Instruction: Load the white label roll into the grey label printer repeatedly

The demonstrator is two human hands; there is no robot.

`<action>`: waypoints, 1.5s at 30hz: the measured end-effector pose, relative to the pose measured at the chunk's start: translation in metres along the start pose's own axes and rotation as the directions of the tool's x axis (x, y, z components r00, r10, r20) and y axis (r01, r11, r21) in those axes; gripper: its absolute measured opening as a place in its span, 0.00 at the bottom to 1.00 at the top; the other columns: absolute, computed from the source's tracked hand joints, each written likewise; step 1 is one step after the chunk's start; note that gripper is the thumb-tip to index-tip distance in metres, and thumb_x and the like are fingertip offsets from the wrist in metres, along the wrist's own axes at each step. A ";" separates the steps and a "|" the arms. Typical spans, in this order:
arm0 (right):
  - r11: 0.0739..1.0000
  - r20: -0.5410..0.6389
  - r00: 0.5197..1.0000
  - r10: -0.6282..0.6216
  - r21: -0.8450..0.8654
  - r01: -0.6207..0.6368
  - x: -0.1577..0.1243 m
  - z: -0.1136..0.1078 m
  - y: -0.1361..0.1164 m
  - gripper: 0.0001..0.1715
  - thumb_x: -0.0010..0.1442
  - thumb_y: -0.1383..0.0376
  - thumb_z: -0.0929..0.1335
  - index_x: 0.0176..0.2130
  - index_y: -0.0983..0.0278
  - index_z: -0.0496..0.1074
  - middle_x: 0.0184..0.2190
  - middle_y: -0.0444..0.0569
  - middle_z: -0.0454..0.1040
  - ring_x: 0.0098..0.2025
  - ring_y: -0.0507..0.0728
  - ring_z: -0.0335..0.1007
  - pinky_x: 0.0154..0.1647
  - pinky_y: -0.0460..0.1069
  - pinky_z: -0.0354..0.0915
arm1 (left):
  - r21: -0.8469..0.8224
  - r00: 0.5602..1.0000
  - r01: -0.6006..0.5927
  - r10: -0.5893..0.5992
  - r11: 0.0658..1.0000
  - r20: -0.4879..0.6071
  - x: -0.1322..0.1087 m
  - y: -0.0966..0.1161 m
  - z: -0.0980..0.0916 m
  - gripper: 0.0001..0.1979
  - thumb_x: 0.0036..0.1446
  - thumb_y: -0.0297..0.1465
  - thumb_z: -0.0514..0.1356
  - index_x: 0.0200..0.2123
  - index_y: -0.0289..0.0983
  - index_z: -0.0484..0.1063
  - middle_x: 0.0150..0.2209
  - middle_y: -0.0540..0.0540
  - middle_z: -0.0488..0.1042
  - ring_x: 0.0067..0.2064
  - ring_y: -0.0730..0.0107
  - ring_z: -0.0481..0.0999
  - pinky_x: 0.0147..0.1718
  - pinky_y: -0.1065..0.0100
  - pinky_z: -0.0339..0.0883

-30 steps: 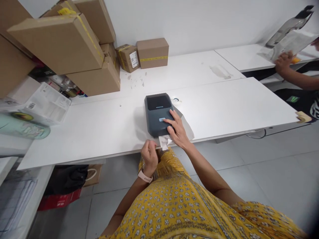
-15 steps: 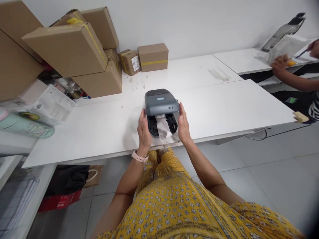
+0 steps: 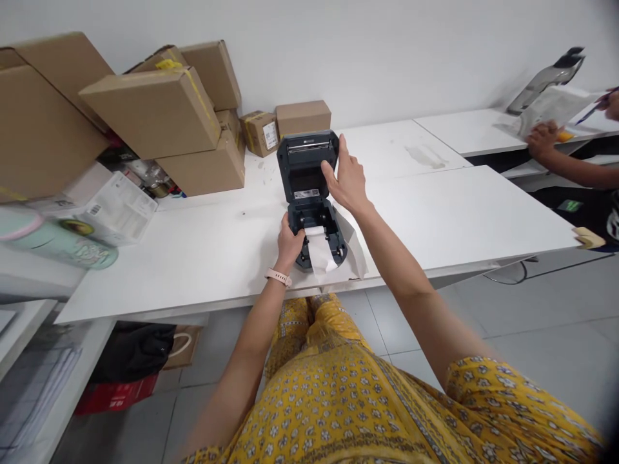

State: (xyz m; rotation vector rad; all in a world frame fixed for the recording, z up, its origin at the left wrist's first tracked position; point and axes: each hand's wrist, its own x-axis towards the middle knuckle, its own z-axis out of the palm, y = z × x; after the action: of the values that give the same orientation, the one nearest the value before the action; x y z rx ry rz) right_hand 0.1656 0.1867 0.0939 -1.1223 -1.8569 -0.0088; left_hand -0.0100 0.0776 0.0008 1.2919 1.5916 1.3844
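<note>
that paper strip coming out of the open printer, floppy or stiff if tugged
Probably floppy: the paper strip sags over the front of the printer instead of standing out. It looks thin, so likely light and easy to tear. A tug may feed out more, since it comes off a roll inside.

printer (image 3: 309, 187): matt dark plastic | label roll (image 3: 320, 252): smooth white paper | boxes (image 3: 159, 113): matt cardboard

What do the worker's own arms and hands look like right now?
Both hands, left hand and right hand, are bare, with no gloves. A pale pink watch band circles the left wrist. The right arm has a short yellow sleeve printed with small pale flowers; the forearms are uncovered.
</note>
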 end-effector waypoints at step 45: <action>0.558 0.548 0.821 0.162 0.635 -0.534 -0.114 -0.123 0.094 0.25 0.48 0.54 0.82 0.45 0.53 0.78 0.45 0.46 0.79 0.45 0.58 0.76 0.48 0.55 0.74 | 0.036 0.998 0.009 -0.007 0.999 -0.069 -0.009 0.003 -0.003 0.39 0.60 0.21 0.57 0.73 0.42 0.54 0.74 0.40 0.61 0.76 0.56 0.58 0.73 0.51 0.57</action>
State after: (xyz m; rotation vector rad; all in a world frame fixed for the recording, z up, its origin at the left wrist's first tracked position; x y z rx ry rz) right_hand 0.3342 0.1101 0.0427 -0.8689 -1.6431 1.2816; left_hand -0.0098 0.0681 0.0034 1.2699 1.6734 1.4145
